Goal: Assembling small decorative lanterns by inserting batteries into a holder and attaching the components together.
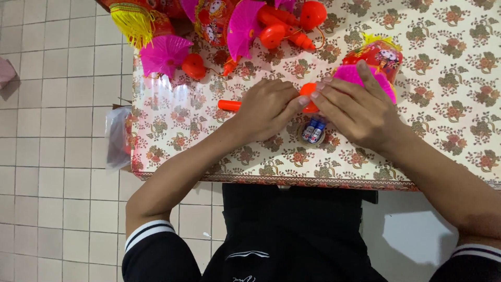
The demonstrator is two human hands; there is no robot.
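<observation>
Left hand (266, 109) – clasps orange handle (229, 105); right hand (357, 107) – presses pink fan (348, 73) onto orange cap (309, 90); batteries (314, 130) near; advice: steady the handle, push squarely.

I see bright, even light from above. Glare streaks the glossy floral table cover (172, 112) near its left edge. Soft shadows sit under both my hands. Focus is fairly sharp throughout, with only slight softness toward the frame corners.
</observation>
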